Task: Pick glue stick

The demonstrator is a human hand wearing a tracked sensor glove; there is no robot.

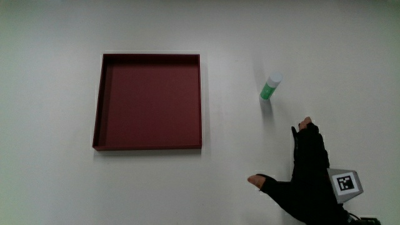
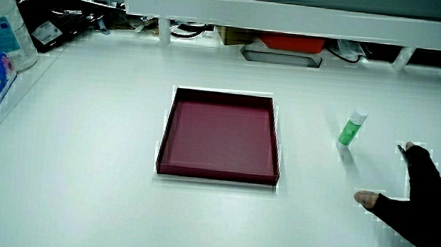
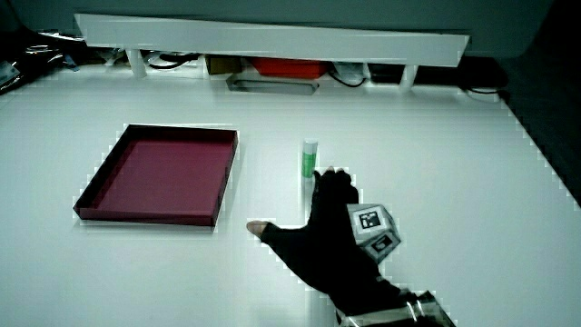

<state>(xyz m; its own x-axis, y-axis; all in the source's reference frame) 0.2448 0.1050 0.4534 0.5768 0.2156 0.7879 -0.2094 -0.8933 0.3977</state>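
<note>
Gloved hand (image 1: 309, 178) nearest person, thumb and fingers spread, holding nothing; green glue stick (image 1: 270, 87) upright on white tabletop (image 1: 250, 37), just past fingertips, apart; dark red tray (image 1: 148, 102) beside it, well apart

Lab bench, white table (image 2: 119, 210), low partition (image 2: 292, 15), cables

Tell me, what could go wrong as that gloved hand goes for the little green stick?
The glue stick stands upright and narrow on the table, so a brush from the open hand reaching toward it could tip it and send it rolling. The fingers are spread wide and still apart from it; closing too early might push it away. The red tray lies well apart from it, so it is unlikely to interfere.
</note>
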